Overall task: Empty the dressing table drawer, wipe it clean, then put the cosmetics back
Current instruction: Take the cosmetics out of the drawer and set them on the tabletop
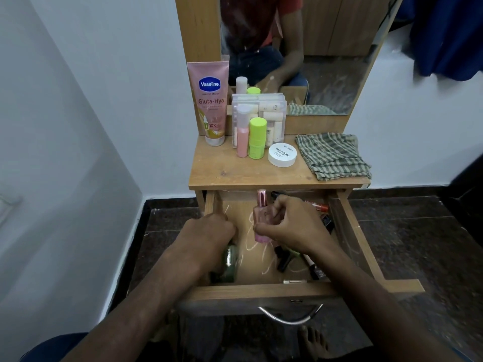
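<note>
Wooden and pulled fully out, the drawer (264, 292) hangs open under the tabletop (235, 173), its floor streaked with pale scribbles. Both hands reach down into it. The right hand (295, 228) pinches a pink bottle (261, 218) between thumb and curled fingers, holding it roughly upright near the middle of the drawer. The left hand (209, 231) sits at the drawer's left side with its fingers curled downward; they seem to close over the top of a green jar (228, 262) just below the hand, but the contact is hidden, so the grip cannot be told for sure. On the drawer's right side lie several small dark cosmetics (287, 259), among them a red-tipped stick (320, 207) near the back.

On the tabletop stand a pink tube (210, 100) at the back left, a clear box (271, 113) of small bottles beside it, and a pink bottle (242, 131) and a green stick (257, 138) in front of the box. A white jar (282, 154) lies just right of them, and a folded checked cloth (334, 155) rests on the right end. A mirror (326, 61) rises behind. A bare foot (312, 340) shows on the dark floor (405, 244) below the handle (290, 316).
</note>
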Action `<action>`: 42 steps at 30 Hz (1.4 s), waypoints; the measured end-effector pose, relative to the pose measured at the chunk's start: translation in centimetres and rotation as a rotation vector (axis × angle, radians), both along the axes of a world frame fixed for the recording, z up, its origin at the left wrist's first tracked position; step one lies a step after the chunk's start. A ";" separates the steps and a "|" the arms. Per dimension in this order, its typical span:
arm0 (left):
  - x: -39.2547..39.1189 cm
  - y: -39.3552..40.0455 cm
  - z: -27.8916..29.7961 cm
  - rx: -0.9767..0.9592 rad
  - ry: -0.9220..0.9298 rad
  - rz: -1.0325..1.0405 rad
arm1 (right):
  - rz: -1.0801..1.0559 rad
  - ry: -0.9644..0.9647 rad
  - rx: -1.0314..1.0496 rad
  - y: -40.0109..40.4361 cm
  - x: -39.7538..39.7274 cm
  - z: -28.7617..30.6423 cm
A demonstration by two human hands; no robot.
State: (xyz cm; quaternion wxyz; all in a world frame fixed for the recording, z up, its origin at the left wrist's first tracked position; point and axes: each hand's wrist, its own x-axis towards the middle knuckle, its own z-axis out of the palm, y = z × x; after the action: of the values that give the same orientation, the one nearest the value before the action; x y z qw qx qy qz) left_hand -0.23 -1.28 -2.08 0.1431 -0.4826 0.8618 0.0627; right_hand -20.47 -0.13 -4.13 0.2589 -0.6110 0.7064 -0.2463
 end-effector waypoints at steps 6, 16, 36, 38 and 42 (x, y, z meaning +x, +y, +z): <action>0.4 -0.6 0.5 0.091 0.093 -0.030 | -0.120 -0.152 -0.346 -0.1 0.3 0.9; 1.9 -1.4 2.3 0.073 0.661 0.050 | -0.284 -0.225 -0.554 -1.1 1.9 1.5; 3.2 -8.8 1.3 -0.498 1.226 0.300 | -0.240 0.039 -0.654 -6.0 5.9 2.1; 3.6 -9.2 0.3 -0.480 1.211 0.303 | -0.202 0.019 -0.629 -6.0 5.6 2.1; 4.3 -9.9 -1.5 -0.438 1.150 0.325 | -0.172 0.065 -0.629 -5.9 5.8 2.4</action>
State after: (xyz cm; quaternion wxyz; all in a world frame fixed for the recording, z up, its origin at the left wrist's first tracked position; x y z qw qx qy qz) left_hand 4.03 -11.19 -3.62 -0.4560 -0.5146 0.7094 0.1552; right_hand -14.67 -6.01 -1.76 0.0130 -0.6065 0.6526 -0.4539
